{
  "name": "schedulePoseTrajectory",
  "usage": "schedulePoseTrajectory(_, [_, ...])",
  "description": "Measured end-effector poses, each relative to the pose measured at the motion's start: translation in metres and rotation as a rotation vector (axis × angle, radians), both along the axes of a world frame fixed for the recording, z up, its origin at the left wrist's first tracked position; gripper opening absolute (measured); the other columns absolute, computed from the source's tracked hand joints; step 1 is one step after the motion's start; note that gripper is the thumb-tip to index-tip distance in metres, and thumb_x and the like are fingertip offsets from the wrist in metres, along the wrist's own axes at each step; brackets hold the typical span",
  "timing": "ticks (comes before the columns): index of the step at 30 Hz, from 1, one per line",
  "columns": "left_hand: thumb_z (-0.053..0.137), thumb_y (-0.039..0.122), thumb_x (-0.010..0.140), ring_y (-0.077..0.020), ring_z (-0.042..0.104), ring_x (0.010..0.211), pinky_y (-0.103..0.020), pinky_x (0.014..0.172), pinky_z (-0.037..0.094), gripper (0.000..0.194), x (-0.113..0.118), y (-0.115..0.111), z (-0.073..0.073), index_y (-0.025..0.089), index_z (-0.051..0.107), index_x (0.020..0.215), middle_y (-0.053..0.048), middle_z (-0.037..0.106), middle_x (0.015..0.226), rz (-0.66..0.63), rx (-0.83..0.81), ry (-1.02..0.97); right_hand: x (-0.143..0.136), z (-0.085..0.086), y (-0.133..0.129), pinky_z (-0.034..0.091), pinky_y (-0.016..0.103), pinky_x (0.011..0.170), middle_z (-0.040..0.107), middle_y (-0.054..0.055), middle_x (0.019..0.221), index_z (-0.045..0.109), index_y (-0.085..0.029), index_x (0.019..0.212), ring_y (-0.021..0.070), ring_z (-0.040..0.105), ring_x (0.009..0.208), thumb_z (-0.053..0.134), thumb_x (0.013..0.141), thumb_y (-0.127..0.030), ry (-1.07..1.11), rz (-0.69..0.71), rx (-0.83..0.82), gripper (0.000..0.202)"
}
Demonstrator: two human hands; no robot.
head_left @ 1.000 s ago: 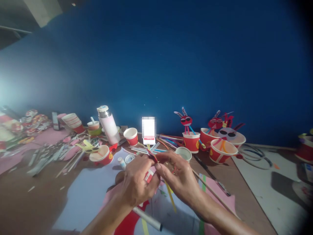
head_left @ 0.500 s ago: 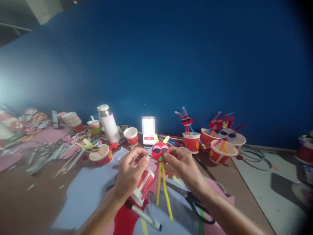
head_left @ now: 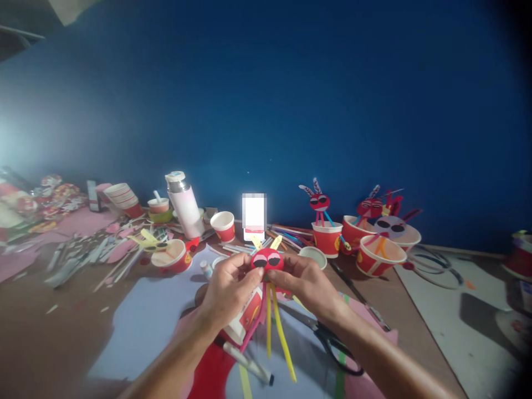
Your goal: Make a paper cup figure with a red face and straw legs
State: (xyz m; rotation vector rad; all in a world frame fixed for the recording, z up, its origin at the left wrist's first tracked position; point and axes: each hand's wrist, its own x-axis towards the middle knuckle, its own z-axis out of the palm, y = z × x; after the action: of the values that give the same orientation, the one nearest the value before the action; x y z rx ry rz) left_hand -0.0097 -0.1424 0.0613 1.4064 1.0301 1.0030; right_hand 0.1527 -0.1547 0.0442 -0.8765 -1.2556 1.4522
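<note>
Between both hands is a red paper puppet (head_left: 266,258) with large half-lidded eyes, yellow ears on top and long yellow and pink strips hanging below. My left hand (head_left: 233,285) pinches the lower left of its round head. On the other side my right hand (head_left: 300,281) grips the lower right, the two thumbs nearly meeting below the eyes. Behind my left hand a red-and-white paper cup (head_left: 248,316) lies tipped over. Under the hands are a white marker (head_left: 249,363), black-handled scissors (head_left: 332,343) and a red paper piece (head_left: 210,371).
A white thermos (head_left: 185,209), a paper cup (head_left: 223,227) and a lit phone (head_left: 254,216) stand at the back. Cups with finished-looking puppets (head_left: 327,238) line the right. Paper scraps and strips (head_left: 78,249) cover the left. A blue wall (head_left: 266,100) rises behind.
My left hand has moved right onto the puppet's head, so both hands now hold it. The puppet has shifted slightly left, and its lower face is covered by the thumbs.
</note>
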Motion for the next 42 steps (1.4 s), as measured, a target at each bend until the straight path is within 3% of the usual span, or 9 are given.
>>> schedulePoseTrajectory(6, [0.064,0.035,0.075,-0.0107,0.049,0.055,-0.021,0.051,0.039,0.02,-0.004,0.0,0.006,0.015,0.062,0.081,0.001,0.058,0.066,-0.018,-0.013,0.038,0.003,0.005,0.001,0.048,0.022,0.062,0.069,-0.001,0.077,0.072,-0.02,0.097,0.0113,0.061,0.066,0.067,0.08,-0.03,-0.129,0.01,0.077,0.02])
schedulePoseTrajectory(11, [0.057,0.034,0.084,-0.0157,0.059,0.067,-0.024,0.062,0.047,0.017,-0.038,-0.015,0.001,0.018,0.062,0.084,-0.001,0.061,0.074,0.019,0.15,0.267,0.009,0.012,-0.001,0.049,0.025,0.056,0.069,0.001,0.073,0.071,-0.02,0.085,0.0135,0.061,0.062,0.072,0.074,-0.036,-0.044,-0.148,0.023,0.019])
schedulePoseTrajectory(15, [0.048,0.025,0.09,-0.0156,0.06,0.067,-0.023,0.062,0.047,0.015,-0.076,-0.044,-0.017,0.021,0.062,0.083,-0.001,0.063,0.073,-0.031,0.288,0.539,0.019,0.018,-0.002,0.049,0.024,0.055,0.069,0.0,0.073,0.071,-0.021,0.085,0.0126,0.06,0.061,0.073,0.075,-0.035,0.013,-0.205,0.06,0.017])
schedulePoseTrajectory(18, [0.047,0.015,0.088,-0.0181,0.063,0.083,-0.025,0.073,0.05,0.016,-0.097,-0.054,-0.037,0.022,0.061,0.094,-0.006,0.065,0.093,0.04,0.519,0.627,0.022,0.02,-0.002,0.052,0.026,0.063,0.072,0.001,0.08,0.072,-0.021,0.086,0.0151,0.064,0.07,0.073,0.075,-0.033,0.056,-0.221,0.097,0.016])
schedulePoseTrajectory(21, [0.048,0.012,0.086,-0.0238,0.055,0.113,-0.035,0.093,0.047,0.037,-0.105,-0.048,-0.055,0.025,0.053,0.121,-0.011,0.058,0.121,0.029,0.575,0.778,0.02,0.021,-0.002,0.053,0.026,0.067,0.072,0.001,0.08,0.073,-0.021,0.086,0.016,0.065,0.074,0.073,0.075,-0.032,0.076,-0.201,0.092,0.016])
schedulePoseTrajectory(27, [0.045,0.018,0.088,-0.0209,0.065,0.101,-0.032,0.086,0.05,0.034,-0.093,-0.024,-0.066,0.026,0.055,0.119,-0.007,0.066,0.114,0.012,0.44,0.841,0.019,0.02,-0.004,0.052,0.025,0.064,0.072,0.001,0.08,0.073,-0.023,0.086,0.0144,0.064,0.071,0.073,0.076,-0.033,0.059,-0.165,0.069,0.015])
schedulePoseTrajectory(32, [0.045,0.026,0.088,-0.0205,0.066,0.079,-0.029,0.072,0.048,0.023,-0.07,-0.01,-0.048,0.02,0.065,0.098,-0.006,0.07,0.088,0.035,0.413,0.874,0.023,0.019,-0.001,0.052,0.027,0.072,0.072,0.002,0.086,0.072,-0.024,0.09,0.016,0.064,0.08,0.072,0.078,-0.032,0.1,-0.246,0.114,0.015])
schedulePoseTrajectory(36, [0.048,0.017,0.079,-0.0141,0.051,0.053,-0.024,0.053,0.036,0.018,-0.052,0.002,-0.032,0.018,0.065,0.071,0.002,0.054,0.055,0.003,0.368,0.883,0.025,0.02,-0.001,0.051,0.024,0.071,0.07,-0.001,0.082,0.072,-0.026,0.09,0.0133,0.062,0.076,0.074,0.076,-0.031,0.164,-0.333,0.155,0.014])
schedulePoseTrajectory(42, [0.05,0.026,0.081,-0.0137,0.047,0.057,-0.022,0.052,0.033,0.02,-0.037,0.005,-0.022,0.019,0.063,0.067,0.003,0.052,0.059,-0.102,0.281,0.78,0.028,0.021,-0.002,0.046,0.017,0.061,0.065,-0.003,0.075,0.07,-0.026,0.088,0.0081,0.054,0.064,0.071,0.08,-0.033,0.057,-0.498,0.247,0.011])
